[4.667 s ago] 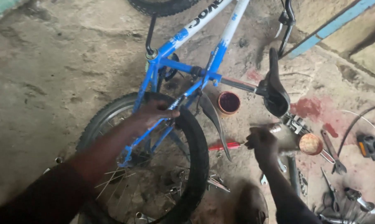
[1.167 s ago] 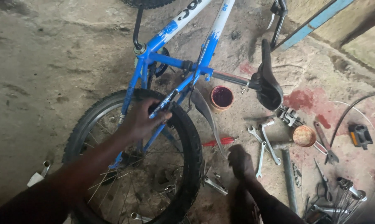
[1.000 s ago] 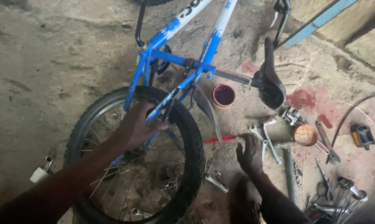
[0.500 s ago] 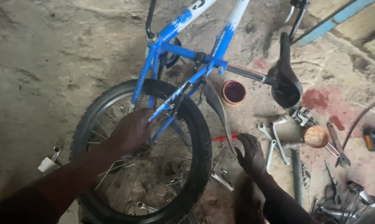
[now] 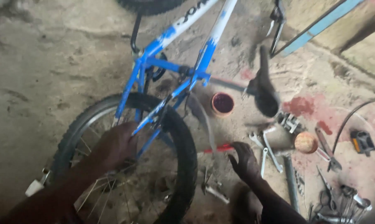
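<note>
1. My left hand point(image 5: 115, 147) is on the blue and white metal bicycle frame point(image 5: 175, 76), where the thin blue stays run down into the rear wheel; fingers curled round a stay, clamped on it.
2. The black rubber rear tyre with wire spokes point(image 5: 183, 141) rings my left hand; the wheel fills the near left of the scene.
3. My right hand point(image 5: 244, 161) reaches down to the floor just right of the tyre, fingers loosely apart, fingertips at the red-handled tool point(image 5: 218, 148) lying there. Touching or just short of it: cannot tell, blurred.
4. Black bicycle saddle point(image 5: 264, 89) sticks out to the right of the frame, further away than my right hand.
5. Small round red-brown tin cup point(image 5: 222, 103) sits on the concrete floor point(image 5: 50, 62) between frame and saddle.
6. Silver metal spanners point(image 5: 264, 145) lie just right of my right hand; a round orange-brown ball-like thing point(image 5: 306, 142) beyond them.
7. Pliers and loose tools point(image 5: 332, 191) scattered near right.
</note>
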